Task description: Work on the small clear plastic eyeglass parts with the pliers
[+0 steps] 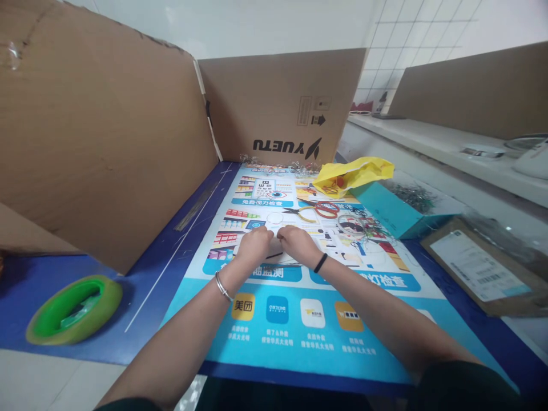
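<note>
Arms [194, 328] are reaching over poster [278, 337]. We are clenching each grip, left hand [253, 244] and right hand [300, 244] almost touching; pinched thing too small to tell. Clear ring [274, 218] is lying just beyond. We should be resting wrists low, moving slowly.

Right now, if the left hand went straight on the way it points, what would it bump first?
Probably the right hand; the left hand angles toward it, fingertips nearly meeting.

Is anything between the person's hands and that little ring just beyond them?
Nothing visible. The left hand and right hand meet on the poster; the ring lies just past them. The red and yellow tool handles lie to its right.
</note>
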Tool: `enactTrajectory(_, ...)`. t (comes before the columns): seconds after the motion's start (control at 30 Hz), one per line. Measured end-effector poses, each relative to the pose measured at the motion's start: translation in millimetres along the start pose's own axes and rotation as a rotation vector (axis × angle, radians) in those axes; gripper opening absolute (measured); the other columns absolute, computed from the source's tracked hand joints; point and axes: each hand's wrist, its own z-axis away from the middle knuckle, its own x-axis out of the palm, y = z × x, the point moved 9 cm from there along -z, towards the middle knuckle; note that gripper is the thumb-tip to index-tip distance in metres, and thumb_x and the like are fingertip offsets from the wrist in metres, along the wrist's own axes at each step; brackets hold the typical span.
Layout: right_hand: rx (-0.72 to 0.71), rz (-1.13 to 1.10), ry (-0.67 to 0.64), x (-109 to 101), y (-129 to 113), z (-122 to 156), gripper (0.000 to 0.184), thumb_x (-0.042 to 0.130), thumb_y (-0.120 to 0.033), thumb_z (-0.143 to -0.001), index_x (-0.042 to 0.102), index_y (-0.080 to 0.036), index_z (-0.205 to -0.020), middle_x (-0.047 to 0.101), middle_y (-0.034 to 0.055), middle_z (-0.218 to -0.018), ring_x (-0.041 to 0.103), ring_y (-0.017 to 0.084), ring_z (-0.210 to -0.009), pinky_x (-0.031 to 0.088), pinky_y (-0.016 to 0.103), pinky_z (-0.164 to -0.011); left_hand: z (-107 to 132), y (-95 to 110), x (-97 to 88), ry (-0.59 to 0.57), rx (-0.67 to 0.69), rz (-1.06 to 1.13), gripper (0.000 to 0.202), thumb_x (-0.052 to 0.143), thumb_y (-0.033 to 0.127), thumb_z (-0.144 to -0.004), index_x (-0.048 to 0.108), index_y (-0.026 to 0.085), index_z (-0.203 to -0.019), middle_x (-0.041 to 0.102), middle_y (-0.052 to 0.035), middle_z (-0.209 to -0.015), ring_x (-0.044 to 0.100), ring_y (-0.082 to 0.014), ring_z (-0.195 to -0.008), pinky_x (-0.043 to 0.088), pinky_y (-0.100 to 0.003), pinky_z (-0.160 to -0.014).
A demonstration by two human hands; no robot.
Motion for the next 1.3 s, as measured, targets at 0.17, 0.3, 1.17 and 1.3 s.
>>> enactTrajectory(0.17,0.02,-0.118,0.046,1,8,-5,0.019,0.044,-0.013,-0.075,0.061,-0.018,-0.083,0.064,0.0022,-0.087,0.056,0.013,-0.083,0.037,0.02,-0.071,-5,-13,4.9,0.043,-0.08,0.054,0.027,0.037,0.02,-0.083,0.064,0.02,-0.082,0.059,-0.0069,-0.085,0.056,-0.0176,-0.076,0.039,-0.027,-0.065)
enactTrajectory(0.3,0.031,-0.2,0.075,4,13,-7,0.019,0.045,-0.013,-0.073,0.062,-0.019,-0.08,0.066,0.0,-0.082,0.057,0.011,-0.075,0.038,0.02,-0.066,-5,-15,3.4,0.058,-0.092,0.05,0.029,0.036,0.019,-0.083,0.065,0.02,-0.083,0.059,-0.0064,-0.085,0.056,-0.0176,-0.078,0.039,-0.026,-0.065)
enactTrajectory(1.17,0.25,-0.892,0.137,31,38,-7,0.011,0.055,-0.018,-0.064,0.058,-0.018,-0.075,0.058,-0.0026,-0.063,0.055,0.009,-0.051,0.046,0.022,-0.05,-12,-36,6.6,0.184,-0.152,0.64,0.014,0.051,0.022,-0.069,0.065,0.02,-0.071,0.066,-0.0001,-0.069,0.057,-0.0146,-0.067,0.04,-0.024,-0.062)
enactTrajectory(1.3,0.286,-1.076,0.121,33,36,-5,0.011,0.056,-0.02,-0.063,0.056,-0.016,-0.073,0.054,-0.0033,-0.061,0.054,0.009,-0.051,0.049,0.023,-0.049,-13,-41,18.9,0.14,-0.226,0.868,0.011,0.054,0.023,-0.066,0.063,0.018,-0.069,0.059,0.0016,-0.054,0.054,-0.0118,-0.052,0.04,-0.023,-0.054)
